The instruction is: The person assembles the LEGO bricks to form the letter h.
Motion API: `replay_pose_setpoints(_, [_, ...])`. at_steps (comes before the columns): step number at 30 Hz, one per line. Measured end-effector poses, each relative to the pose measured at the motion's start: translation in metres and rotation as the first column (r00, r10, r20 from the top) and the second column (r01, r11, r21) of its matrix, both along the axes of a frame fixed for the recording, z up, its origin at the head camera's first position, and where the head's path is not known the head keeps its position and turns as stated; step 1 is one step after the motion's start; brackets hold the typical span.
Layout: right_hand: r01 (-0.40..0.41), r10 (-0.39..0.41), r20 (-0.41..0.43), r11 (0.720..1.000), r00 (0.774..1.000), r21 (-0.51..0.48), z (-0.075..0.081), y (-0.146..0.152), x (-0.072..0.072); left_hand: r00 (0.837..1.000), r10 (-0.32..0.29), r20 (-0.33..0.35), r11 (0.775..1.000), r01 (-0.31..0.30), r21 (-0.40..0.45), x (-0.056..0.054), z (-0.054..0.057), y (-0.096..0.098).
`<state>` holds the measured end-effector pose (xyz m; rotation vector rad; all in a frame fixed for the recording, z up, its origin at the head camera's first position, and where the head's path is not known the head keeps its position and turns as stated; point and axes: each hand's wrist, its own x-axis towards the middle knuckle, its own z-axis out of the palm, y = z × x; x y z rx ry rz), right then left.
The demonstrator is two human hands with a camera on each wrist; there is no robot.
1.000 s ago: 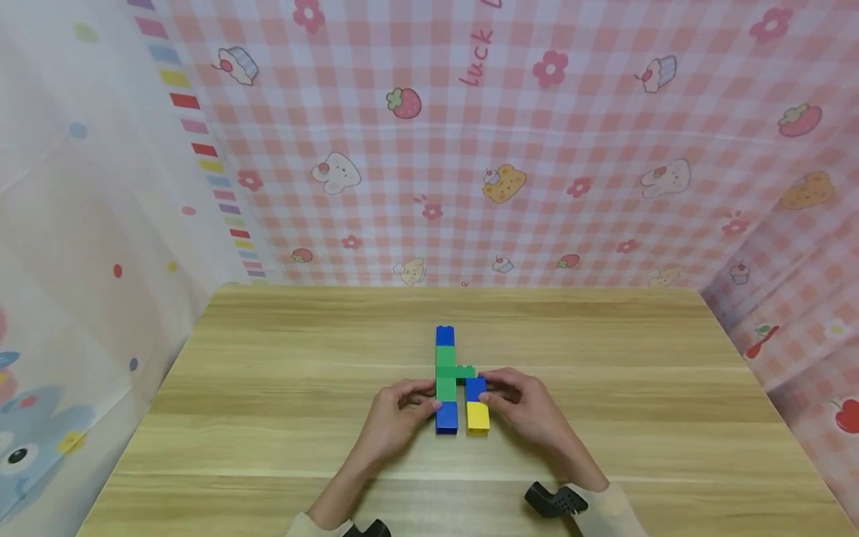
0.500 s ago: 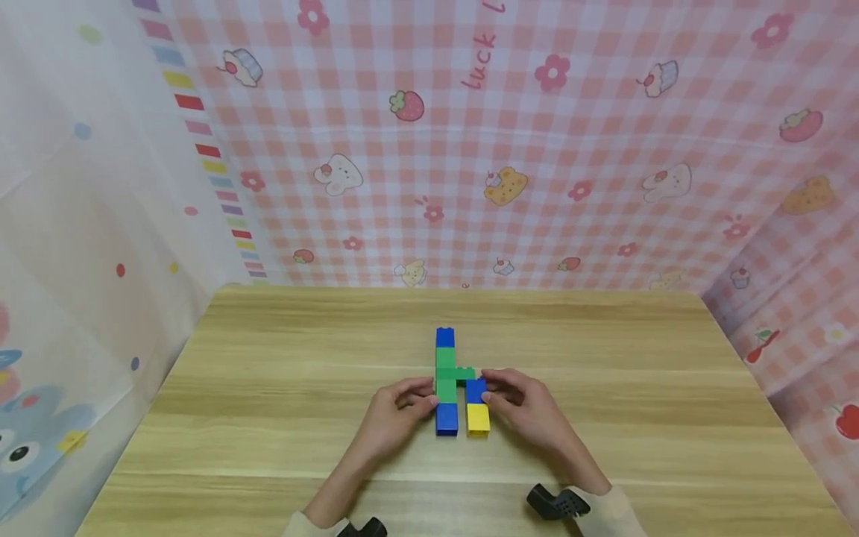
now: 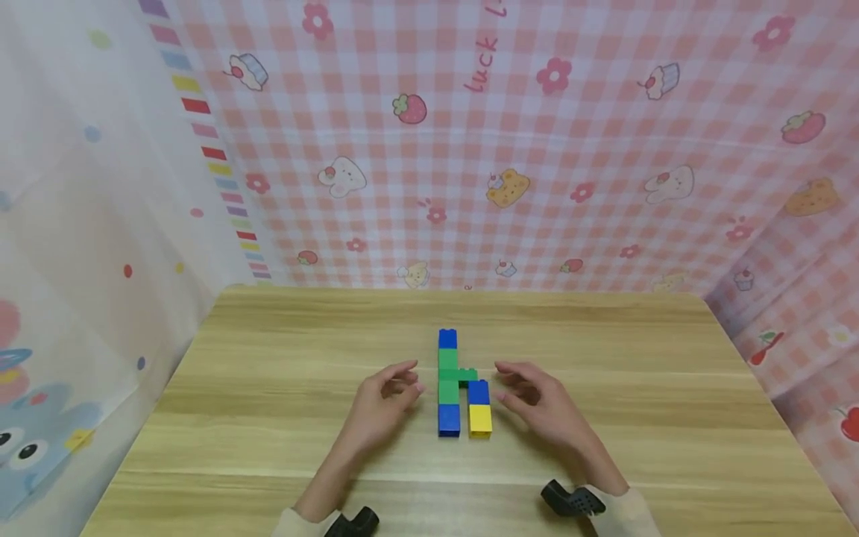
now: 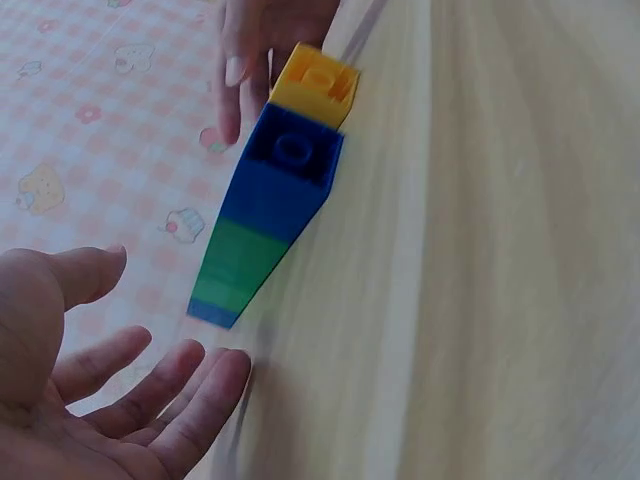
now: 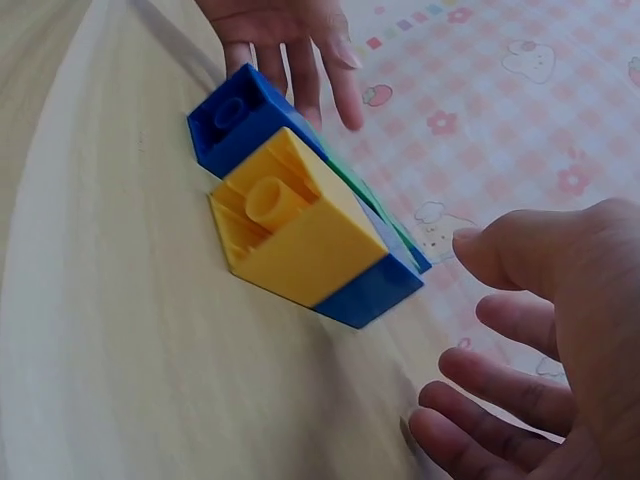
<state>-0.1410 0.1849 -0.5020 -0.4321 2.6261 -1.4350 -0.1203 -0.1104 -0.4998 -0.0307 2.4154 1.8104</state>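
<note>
Joined building blocks lie flat on the table in the shape of a small letter h. Their long column has a blue block (image 3: 447,339) at the far end, green blocks (image 3: 448,391) in the middle and another blue block (image 3: 449,421) at the near end. A green crosspiece (image 3: 468,375) links this column to a short leg of a blue block (image 3: 479,392) and a yellow block (image 3: 479,421). My left hand (image 3: 379,403) is off to the left, apart from the blocks, fingers relaxed. On the other side my right hand (image 3: 540,395) also holds nothing, its fingers loosely bent.
The wooden table (image 3: 268,418) ends at a pink checked cloth (image 3: 429,149) at the back. A pale curtain (image 3: 121,186) hangs on the left. Black wrist devices (image 3: 573,500) sit at both sleeves.
Both hands have let go of the blocks and moved apart, the left one to the left and the right one to the right. The block shape stays on the table.
</note>
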Motion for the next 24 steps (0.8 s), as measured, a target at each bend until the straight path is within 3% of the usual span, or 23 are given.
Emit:
replay_pose_setpoints(5, [0.014, -0.012, -0.040, 0.999, 0.999, 0.049, 0.003, 0.006, -0.003, 0.997, 0.049, -0.065, 0.996, -0.053, -0.064, -0.002, 0.001, -0.012])
replay_pose_setpoints(12, [0.038, -0.022, -0.152, 0.994, 0.988, 0.106, 0.008, 0.019, -0.009, 0.989, 0.048, -0.138, 0.986, -0.069, -0.154, -0.004, -0.001, -0.033])
replay_pose_setpoints(19, [0.067, -0.026, -0.212, 0.980, 0.977, 0.186, 0.012, 0.036, -0.008, 0.968, -0.016, -0.251, 0.943, -0.070, -0.327, -0.003, 0.001, -0.061])
replay_pose_setpoints(24, [0.098, -0.036, -0.262, 0.969, 0.964, 0.227, 0.009, 0.051, -0.008, 0.956, -0.048, -0.290, 0.903, -0.083, -0.421, -0.003, 0.005, -0.078])
